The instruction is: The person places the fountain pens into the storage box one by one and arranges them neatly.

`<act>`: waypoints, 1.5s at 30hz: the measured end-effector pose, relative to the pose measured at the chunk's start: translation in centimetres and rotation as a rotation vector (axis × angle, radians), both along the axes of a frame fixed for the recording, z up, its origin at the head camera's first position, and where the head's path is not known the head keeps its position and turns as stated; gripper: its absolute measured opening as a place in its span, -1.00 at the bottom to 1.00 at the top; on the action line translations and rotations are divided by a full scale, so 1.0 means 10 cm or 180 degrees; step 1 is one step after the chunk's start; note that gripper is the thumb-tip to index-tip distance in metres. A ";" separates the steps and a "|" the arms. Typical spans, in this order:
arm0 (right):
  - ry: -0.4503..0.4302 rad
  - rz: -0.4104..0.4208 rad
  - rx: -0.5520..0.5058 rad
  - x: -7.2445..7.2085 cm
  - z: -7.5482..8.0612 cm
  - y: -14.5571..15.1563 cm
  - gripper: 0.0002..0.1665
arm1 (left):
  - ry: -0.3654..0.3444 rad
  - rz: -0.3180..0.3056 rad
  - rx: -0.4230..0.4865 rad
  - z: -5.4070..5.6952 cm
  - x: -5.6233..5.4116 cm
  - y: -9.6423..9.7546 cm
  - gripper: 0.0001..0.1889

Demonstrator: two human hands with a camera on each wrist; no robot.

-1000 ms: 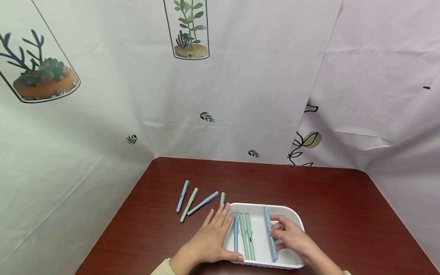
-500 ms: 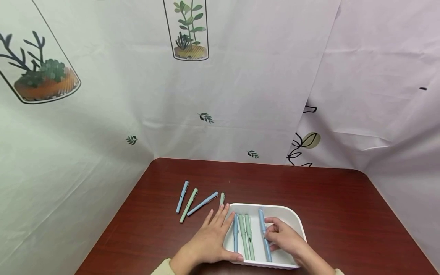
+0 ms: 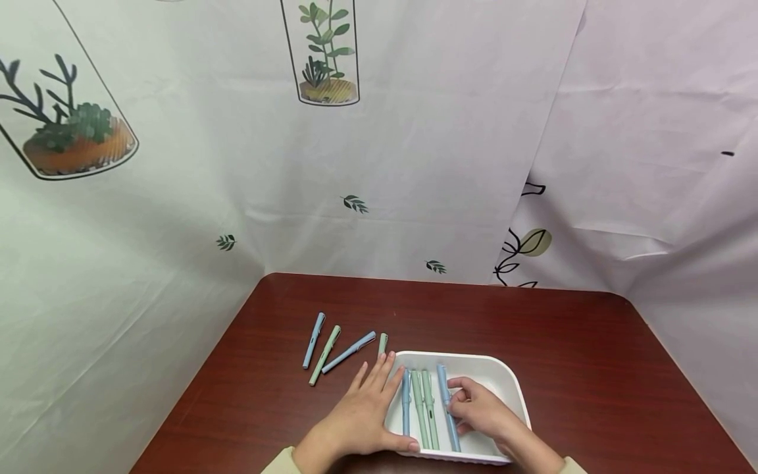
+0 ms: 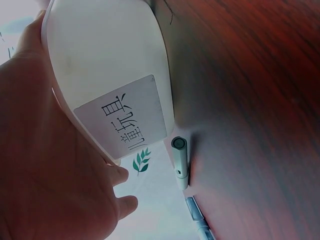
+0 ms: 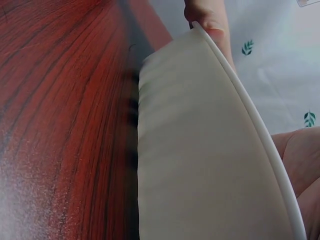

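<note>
A white plastic tray [image 3: 516, 388] stands near the table's front. My left hand [image 3: 362, 416] rests along its left side, fingers spread and straight, with the thumb over the front rim. Inside the tray, a blue pen [image 3: 405, 403] lies at the left, and two green pens [image 3: 418, 403] lie side by side to its right. My right hand [image 3: 484, 409] pinches another blue pen [image 3: 453, 431] inside the tray, just right of the green pair and roughly parallel to them. In the right wrist view the tray's outer wall [image 5: 200, 135] covers most of that hand's work.
Beyond my left hand several pens lie on the dark red table [image 3: 562, 329]: a blue pen [image 3: 313, 341], a green pen [image 3: 324, 355], a slanted blue pen [image 3: 349, 352] and a partly hidden green pen [image 4: 181, 165]. A patterned white cloth [image 3: 414, 164] hangs behind the table.
My right hand has moved left inside the tray with the blue pen, bringing it closer to the two green pens. My left hand stays on the tray's side.
</note>
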State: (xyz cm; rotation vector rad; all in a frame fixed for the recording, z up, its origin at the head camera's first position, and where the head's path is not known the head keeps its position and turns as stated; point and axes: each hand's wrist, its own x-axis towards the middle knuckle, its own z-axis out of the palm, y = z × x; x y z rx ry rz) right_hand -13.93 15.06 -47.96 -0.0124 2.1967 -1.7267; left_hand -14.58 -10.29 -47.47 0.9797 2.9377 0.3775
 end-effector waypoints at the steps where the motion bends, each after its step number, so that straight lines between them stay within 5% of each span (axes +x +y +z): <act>1: -0.0005 -0.0003 0.0012 0.00 0.01 -0.01 -0.32 | 0.0009 -0.0007 0.0003 0.00 0.00 0.00 0.25; 24: 0.0143 0.0068 0.0311 -0.04 -0.08 -0.11 -0.42 | -0.0028 0.0008 -0.0005 0.03 0.01 0.00 0.24; 37: 0.0298 -0.0173 0.0436 -0.01 0.19 0.04 -0.44 | -0.0070 -0.0004 -0.0003 0.02 0.00 0.00 0.25; 45: 0.0759 -0.0198 0.0705 0.05 0.34 0.28 -0.51 | -0.0138 0.0010 -0.0012 0.02 -0.02 0.00 0.25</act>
